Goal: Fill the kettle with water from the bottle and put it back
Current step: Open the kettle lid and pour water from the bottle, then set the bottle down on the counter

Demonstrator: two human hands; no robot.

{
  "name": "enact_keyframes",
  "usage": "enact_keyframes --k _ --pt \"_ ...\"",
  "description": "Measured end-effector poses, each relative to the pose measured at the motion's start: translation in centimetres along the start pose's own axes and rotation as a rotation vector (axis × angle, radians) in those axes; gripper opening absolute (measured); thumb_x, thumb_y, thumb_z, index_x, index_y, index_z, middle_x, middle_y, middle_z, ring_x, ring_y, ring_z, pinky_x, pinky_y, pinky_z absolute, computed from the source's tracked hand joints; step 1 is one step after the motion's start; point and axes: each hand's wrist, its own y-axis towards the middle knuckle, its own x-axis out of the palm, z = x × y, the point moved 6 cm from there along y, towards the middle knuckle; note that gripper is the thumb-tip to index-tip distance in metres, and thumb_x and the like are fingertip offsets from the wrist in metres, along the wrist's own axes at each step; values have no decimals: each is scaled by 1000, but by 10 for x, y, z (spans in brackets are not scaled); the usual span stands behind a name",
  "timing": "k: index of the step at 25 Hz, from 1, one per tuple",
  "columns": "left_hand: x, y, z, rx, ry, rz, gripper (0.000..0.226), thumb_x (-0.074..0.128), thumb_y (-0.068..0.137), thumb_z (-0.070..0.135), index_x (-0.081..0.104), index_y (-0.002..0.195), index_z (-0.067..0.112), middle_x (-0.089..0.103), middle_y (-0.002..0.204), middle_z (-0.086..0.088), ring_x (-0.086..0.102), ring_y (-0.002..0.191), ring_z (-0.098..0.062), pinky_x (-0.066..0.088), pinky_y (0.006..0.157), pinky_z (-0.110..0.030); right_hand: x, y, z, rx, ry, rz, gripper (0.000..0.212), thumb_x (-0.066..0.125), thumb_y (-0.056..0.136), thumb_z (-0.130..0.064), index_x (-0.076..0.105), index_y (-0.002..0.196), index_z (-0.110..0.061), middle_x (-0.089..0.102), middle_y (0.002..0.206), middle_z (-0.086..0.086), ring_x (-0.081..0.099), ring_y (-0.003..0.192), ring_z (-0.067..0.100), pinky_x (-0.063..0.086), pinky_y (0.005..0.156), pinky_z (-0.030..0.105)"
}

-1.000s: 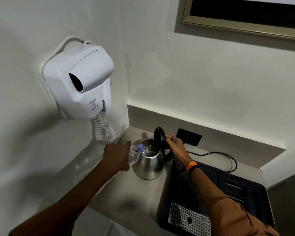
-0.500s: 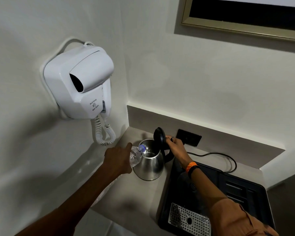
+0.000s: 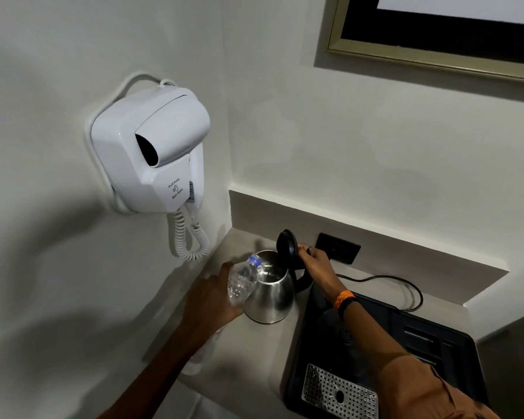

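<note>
A steel kettle [image 3: 270,297] stands on the beige counter [image 3: 248,352] in the corner, its black lid [image 3: 287,246] tipped up. My right hand [image 3: 315,263] grips the lid and the top of the black handle. My left hand [image 3: 212,300] holds a clear plastic bottle [image 3: 242,281] tilted, its blue-ringed neck over the kettle's open mouth. The lower part of the bottle is hidden behind my hand.
A black tray [image 3: 436,343] with a perforated metal grille [image 3: 339,394] lies right of the kettle. A black cord [image 3: 400,285] runs to a wall socket [image 3: 339,247]. A white wall-hung hair dryer [image 3: 152,152] with a coiled cord hangs at the left.
My left hand has drawn back and down a little, and the bottle's neck points more upward than before. The right hand stays on the lid.
</note>
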Motion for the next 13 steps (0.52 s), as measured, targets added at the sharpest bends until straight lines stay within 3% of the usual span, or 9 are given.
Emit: enact_keyframes --k 3,5,9,11,13 --pt "11 -17 -10 -73 -151 83 87 77 59 58 48 135 26 72 110 0 72 95 -26 61 75 -37 -1 0 -1 -2 -9 -1 46 53 105 -18 79 71 -36 78 70 -15 73 72 -4 53 65 8" --pt "16 -36 -16 -105 -306 196 84 86 60 49 55 132 20 71 114 0 69 100 -22 60 84 -35 1 0 0 -3 -9 3 52 52 105 -17 77 64 -38 76 65 -19 71 66 -9 51 59 6" --pt "13 -57 -29 -211 -591 344 74 87 57 48 53 121 34 55 116 36 56 100 -1 50 95 -23 1 0 2 -17 -20 -6 45 52 104 -22 79 71 -36 78 70 -17 73 70 -6 53 55 10" --pt "13 -61 -34 -251 -604 363 80 87 51 55 53 118 26 47 115 36 50 103 -3 43 97 -23 0 -1 3 -18 -16 -2 41 52 104 -24 79 74 -34 80 74 -15 75 73 -3 54 56 11" --pt "15 -68 -38 -280 -599 410 92 84 53 57 51 126 12 44 122 19 47 111 -13 39 99 -30 0 -1 3 -15 -27 0 40 52 103 -24 80 76 -34 81 76 -14 76 75 -1 55 56 12"
